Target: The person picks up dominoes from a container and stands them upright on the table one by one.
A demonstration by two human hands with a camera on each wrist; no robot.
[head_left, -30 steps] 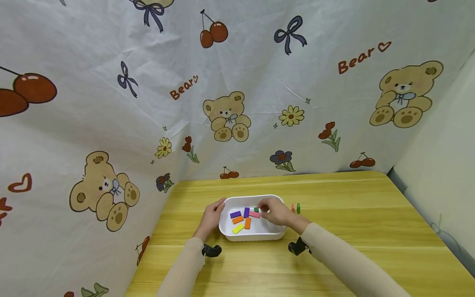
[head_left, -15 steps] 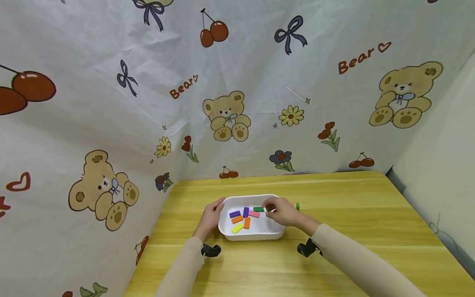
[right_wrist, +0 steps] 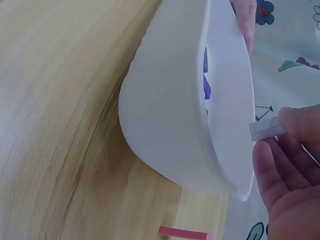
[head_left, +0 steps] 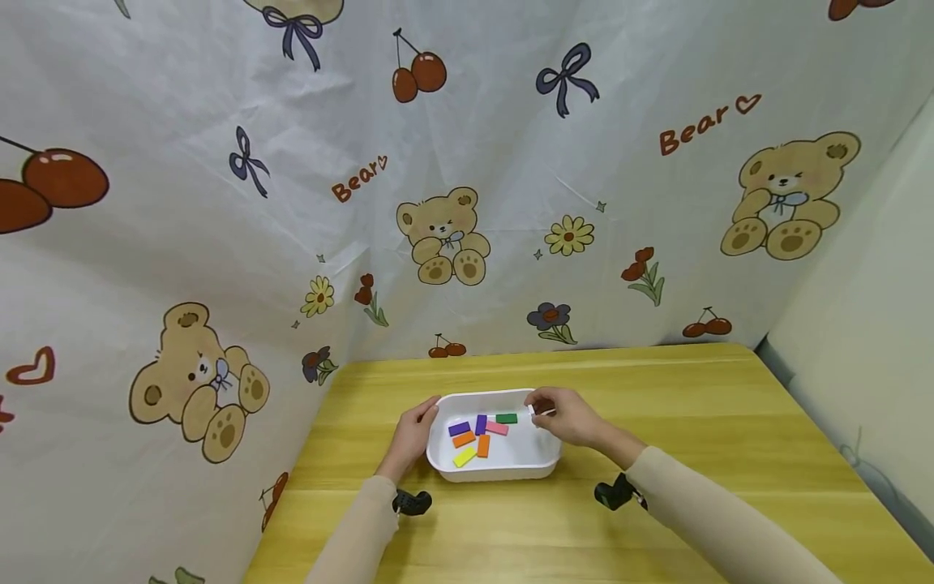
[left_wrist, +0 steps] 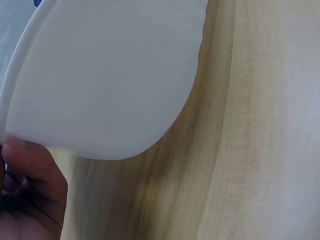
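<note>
A white plastic tub point(head_left: 492, 474) stands on the table with several small coloured blocks inside. My left hand point(head_left: 410, 442) grips the tub's left end; in the left wrist view its thumb point(left_wrist: 30, 157) lies against the tub near the rim. Over the tub's right end, my right hand point(head_left: 572, 418) pinches a small white block point(right_wrist: 265, 129) between thumb and fingers. Inside the tub lie a green block point(head_left: 507, 418), a pink block point(head_left: 498, 428), a yellow block point(head_left: 465, 457), two purple ones and two orange ones.
A pinkish-red block point(right_wrist: 184, 233) stands on the wooden table point(head_left: 657, 405) beyond the tub's right end, seen in the right wrist view. A patterned cloth point(head_left: 503, 162) hangs behind the table and along its left side.
My right hand has drawn back to the right with the white block, uncovering the whole green block in the tub. The left hand has kept its hold on the tub's end.
</note>
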